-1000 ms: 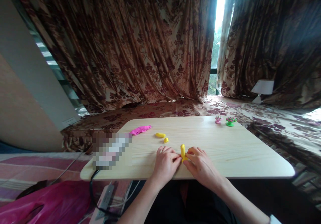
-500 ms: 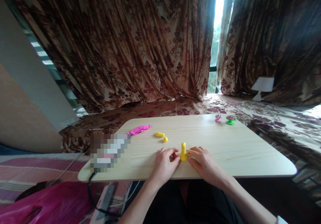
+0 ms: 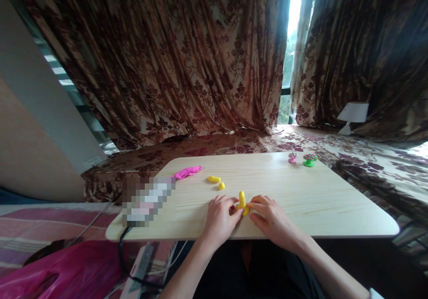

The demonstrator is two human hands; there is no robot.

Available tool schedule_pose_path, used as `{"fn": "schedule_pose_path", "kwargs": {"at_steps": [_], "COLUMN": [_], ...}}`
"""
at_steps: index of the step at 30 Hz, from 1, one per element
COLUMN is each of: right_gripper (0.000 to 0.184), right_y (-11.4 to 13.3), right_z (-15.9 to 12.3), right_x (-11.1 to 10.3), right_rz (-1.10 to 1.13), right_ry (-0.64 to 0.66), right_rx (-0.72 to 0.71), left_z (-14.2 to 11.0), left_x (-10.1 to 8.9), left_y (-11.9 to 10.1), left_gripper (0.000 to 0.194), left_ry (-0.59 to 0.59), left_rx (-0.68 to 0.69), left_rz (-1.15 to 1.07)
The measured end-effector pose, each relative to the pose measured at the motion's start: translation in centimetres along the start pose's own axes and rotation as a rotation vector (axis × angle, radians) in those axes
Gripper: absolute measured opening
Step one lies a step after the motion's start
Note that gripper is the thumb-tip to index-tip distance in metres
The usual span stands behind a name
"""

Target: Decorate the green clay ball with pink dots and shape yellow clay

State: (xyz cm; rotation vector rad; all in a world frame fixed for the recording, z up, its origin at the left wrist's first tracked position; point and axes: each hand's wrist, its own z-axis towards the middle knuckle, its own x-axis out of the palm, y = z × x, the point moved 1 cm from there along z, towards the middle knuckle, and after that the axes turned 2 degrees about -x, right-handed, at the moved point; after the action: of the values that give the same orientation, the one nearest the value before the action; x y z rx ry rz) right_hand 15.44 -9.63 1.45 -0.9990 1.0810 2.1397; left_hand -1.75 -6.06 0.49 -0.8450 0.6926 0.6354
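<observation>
An upright yellow piece of modelling clay (image 3: 242,199), a thick stem on a wider base, stands near the table's front edge and leans slightly left. My left hand (image 3: 220,214) is closed at its left side, thumb and fingertips on the base. From the right, my right hand (image 3: 268,213) pinches the other side of the base. Part of the base is hidden behind my fingers. Beyond my left hand lie a small yellow clay lump (image 3: 221,186) and a short yellow clay roll (image 3: 214,179).
A pink clay strip (image 3: 188,172) lies at the back left, by a blurred-out object (image 3: 150,203) with a black cable. Two small mushroom-like figures, one pink (image 3: 292,158) and one green (image 3: 309,160), stand at the table's (image 3: 334,209) back right. A white lamp (image 3: 353,112) is farther back.
The yellow stem has tipped from upright toward the left, and its base has turned between my fingers. My left hand has shifted slightly right. The view has moved a little.
</observation>
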Motion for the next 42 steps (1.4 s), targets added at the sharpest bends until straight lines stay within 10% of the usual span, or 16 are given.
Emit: {"fn": "schedule_pose_path", "kwargs": {"at_steps": [12,22,42], "right_gripper": [0.058,0.053,0.060], "right_y": [0.1,-1.3,0.7], "right_z": [-0.5,-0.7,-0.8], "right_x": [1.0,0.4,1.6], "right_rz": [-0.123,-0.041,-0.159], "right_ry": [0.023,-0.020,-0.033], "right_rx": [0.033,0.061,0.063], "left_z": [0.1,-0.3,-0.1], "left_x": [0.7,0.2,0.4], "left_y": [0.9,-0.5,1.0], "left_gripper": [0.016,0.012,0.014], "left_ry": [0.039,-0.100,0.025], "left_rx": [0.025,-0.014,0.011], "left_rz": [-0.010,0.094,-0.097]}}
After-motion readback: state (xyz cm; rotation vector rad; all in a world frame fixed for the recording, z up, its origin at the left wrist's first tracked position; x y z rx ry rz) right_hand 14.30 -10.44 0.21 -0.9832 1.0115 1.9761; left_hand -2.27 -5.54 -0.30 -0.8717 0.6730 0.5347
